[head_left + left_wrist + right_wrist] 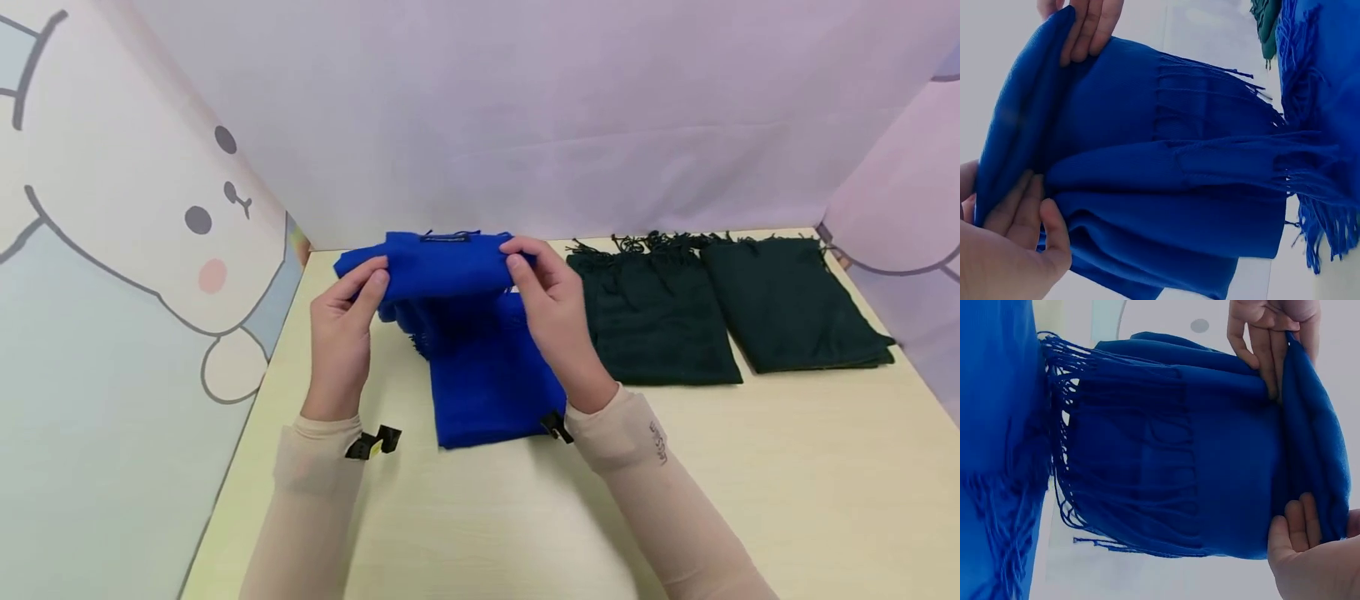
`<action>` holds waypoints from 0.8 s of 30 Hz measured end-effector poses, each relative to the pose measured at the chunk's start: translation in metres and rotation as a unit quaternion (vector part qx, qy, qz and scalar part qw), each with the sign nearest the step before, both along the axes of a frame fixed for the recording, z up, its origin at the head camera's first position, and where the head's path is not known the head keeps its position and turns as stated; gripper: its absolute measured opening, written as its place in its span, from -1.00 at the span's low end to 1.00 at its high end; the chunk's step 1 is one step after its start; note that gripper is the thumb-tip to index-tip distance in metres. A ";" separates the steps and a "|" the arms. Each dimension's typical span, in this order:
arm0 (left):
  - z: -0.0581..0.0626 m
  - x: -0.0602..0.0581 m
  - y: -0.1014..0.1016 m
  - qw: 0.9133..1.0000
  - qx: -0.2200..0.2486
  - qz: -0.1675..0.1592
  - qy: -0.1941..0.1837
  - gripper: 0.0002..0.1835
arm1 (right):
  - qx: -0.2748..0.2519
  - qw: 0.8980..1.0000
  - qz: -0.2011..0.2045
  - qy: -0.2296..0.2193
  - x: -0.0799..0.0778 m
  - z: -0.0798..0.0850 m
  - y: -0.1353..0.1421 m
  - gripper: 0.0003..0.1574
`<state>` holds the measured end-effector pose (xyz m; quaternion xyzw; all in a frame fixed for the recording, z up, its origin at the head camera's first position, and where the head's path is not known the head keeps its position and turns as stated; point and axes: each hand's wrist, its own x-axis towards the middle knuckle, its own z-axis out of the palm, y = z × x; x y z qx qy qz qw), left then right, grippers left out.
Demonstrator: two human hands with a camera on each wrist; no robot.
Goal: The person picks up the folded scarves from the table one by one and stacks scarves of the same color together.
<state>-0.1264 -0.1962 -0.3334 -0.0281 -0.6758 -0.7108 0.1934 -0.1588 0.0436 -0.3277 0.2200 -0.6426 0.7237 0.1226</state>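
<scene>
Both hands hold a folded blue scarf by its upper edge, raised above the table. My left hand pinches the left end between thumb and fingers. The right hand pinches the opposite end in the same way. In the wrist views, folds and a knotted fringe of the held scarf hang down from the hands. Below it, a folded piece of blue fringed fabric lies on the table, partly hidden by the held scarf and right hand. A small dark label shows at the held scarf's top edge.
Two dark green folded scarves lie side by side at the right, fringes toward the back wall. The pale wooden table extends in front of the scarves. A cartoon-printed wall panel borders the left side.
</scene>
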 end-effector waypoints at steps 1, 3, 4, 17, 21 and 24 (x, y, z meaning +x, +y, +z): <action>0.001 -0.004 0.003 1.000 -0.003 -0.011 0.002 -0.66 | -0.006 1.000 -0.009 0.004 0.000 0.002 0.003 -0.71; 0.003 -0.011 0.008 0.999 -0.006 -0.032 0.007 -0.66 | -0.018 0.999 -0.026 0.013 -0.003 0.003 0.007 -0.71; 0.005 -0.014 0.011 0.999 -0.005 -0.041 0.011 -0.66 | -0.025 0.999 -0.033 0.020 -0.005 0.003 0.010 -0.71; 0.020 -0.051 0.040 0.992 -0.012 -0.123 0.030 -0.50 | -0.232 0.963 0.019 0.138 -0.048 -0.011 0.017 -0.67; 0.019 -0.060 0.042 0.990 0.005 -0.135 0.045 -0.51 | -0.248 0.955 0.030 0.160 -0.059 -0.013 0.015 -0.59; 0.023 -0.063 0.043 0.987 0.013 -0.143 0.065 -0.54 | -0.255 0.950 0.033 0.179 -0.066 -0.012 0.014 -0.57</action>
